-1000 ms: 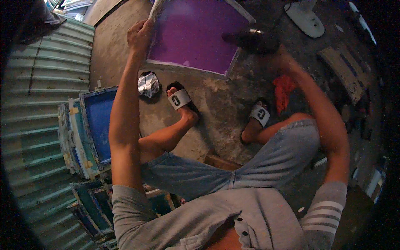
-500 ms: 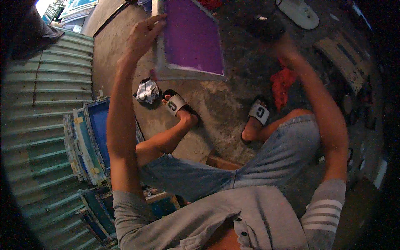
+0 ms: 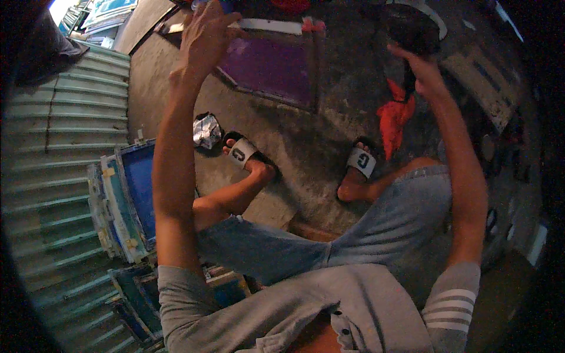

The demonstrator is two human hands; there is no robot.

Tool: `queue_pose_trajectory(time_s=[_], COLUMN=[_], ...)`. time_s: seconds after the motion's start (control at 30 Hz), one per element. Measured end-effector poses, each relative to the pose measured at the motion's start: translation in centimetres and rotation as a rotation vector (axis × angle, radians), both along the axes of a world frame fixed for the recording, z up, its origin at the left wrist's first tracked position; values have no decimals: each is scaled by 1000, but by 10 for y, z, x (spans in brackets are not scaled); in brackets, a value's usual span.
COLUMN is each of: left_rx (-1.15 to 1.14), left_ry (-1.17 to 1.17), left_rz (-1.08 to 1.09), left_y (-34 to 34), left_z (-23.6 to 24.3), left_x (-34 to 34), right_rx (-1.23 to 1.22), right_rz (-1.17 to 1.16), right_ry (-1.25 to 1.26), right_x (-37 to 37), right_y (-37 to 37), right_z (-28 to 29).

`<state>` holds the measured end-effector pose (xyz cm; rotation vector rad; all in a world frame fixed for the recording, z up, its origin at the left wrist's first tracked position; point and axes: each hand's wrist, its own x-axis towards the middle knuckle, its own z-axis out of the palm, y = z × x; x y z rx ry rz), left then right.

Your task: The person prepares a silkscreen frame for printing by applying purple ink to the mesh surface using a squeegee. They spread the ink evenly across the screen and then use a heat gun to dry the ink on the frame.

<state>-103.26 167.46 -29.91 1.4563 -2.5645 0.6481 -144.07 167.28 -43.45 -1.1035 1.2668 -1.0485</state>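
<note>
My left hand [image 3: 206,38] is reached far forward with its fingers spread. It overlaps the upper left part of a framed screen [image 3: 273,67] with dark purple mesh and a pale far rail; whether it touches the frame I cannot tell. My right hand [image 3: 426,73] is at the far right, index finger stretched to the left. Its other fingers curl against a dark rounded object [image 3: 415,26], whose kind is too dark to make out. Just below this hand is a crumpled red cloth [image 3: 395,120].
A crumpled silver packet [image 3: 207,130] lies by my left foot. Several framed screens [image 3: 138,182] lean against the corrugated metal wall [image 3: 65,176] on the left. A worn board [image 3: 479,85] is at right; a blue item [image 3: 223,6] and red item [image 3: 291,5] sit at the far edge.
The purple screen has turned and lies lower and darker, farther from upright. My left hand has opened off its edge. My right hand and the dark object have shifted right.
</note>
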Motion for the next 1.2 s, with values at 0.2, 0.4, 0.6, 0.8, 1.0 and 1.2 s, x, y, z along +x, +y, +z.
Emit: queue_pose_trajectory(time_s=[0.2, 0.4, 0.6, 0.8, 1.0, 1.2], left_rx=[-312, -431, -408, -394, -435, -447], left_ry=[204, 19, 596, 714, 715, 794], left_rz=[-23, 57, 235, 304, 350, 327], left_y=[-15, -27, -4, 2, 18, 17], left_z=[-8, -42, -94, -98, -94, -83], left_x=[22, 74, 51, 48, 55, 48], right_rx=[10, -169, -222, -153, -258, -297], right_rz=[61, -59, 51, 76, 163, 232], right_ry=[-101, 97, 167, -295, -88, 146], right_x=[2, -1, 26, 95, 116, 116], right_y=[-1, -11, 38, 78, 89, 83], right_z=[9, 0, 32, 25, 25, -6])
